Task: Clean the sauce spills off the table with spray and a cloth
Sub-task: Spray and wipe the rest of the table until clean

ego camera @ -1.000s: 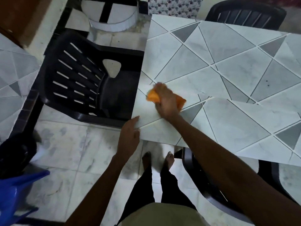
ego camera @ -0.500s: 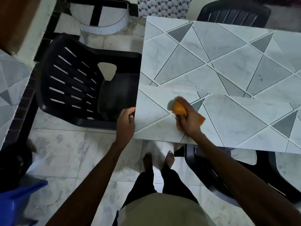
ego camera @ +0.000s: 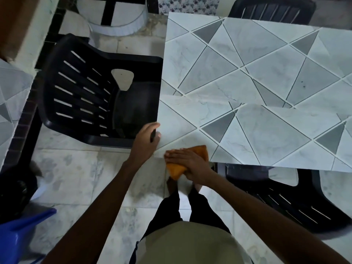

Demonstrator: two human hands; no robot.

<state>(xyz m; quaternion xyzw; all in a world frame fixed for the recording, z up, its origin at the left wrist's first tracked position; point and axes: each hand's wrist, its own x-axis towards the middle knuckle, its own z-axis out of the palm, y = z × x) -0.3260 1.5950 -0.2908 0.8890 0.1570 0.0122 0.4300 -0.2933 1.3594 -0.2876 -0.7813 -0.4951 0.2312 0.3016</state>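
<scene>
The table [ego camera: 257, 77] has a top of grey and white triangle tiles. An orange cloth [ego camera: 200, 150] lies folded over its near edge by the left corner, part of it hanging below the edge. My right hand [ego camera: 187, 162] presses on the cloth with the fingers straight and pointing left. At the table's left edge, just above that corner, my left hand [ego camera: 145, 139] grips the tabletop, thumb on top. A few small dark specks [ego camera: 303, 85] mark the tiles at the right. No spray bottle is in view.
A black plastic chair [ego camera: 85, 96] stands against the table's left side, another [ego camera: 297, 199] is tucked under the near side, and a third [ego camera: 272, 10] is at the far side. A blue plastic object [ego camera: 17, 237] is at bottom left. A second tiled table [ego camera: 11, 88] is at far left.
My right hand has drawn the cloth back across the tiles to the near edge, where it now hangs over. My left hand slid from the near corner onto the left edge.
</scene>
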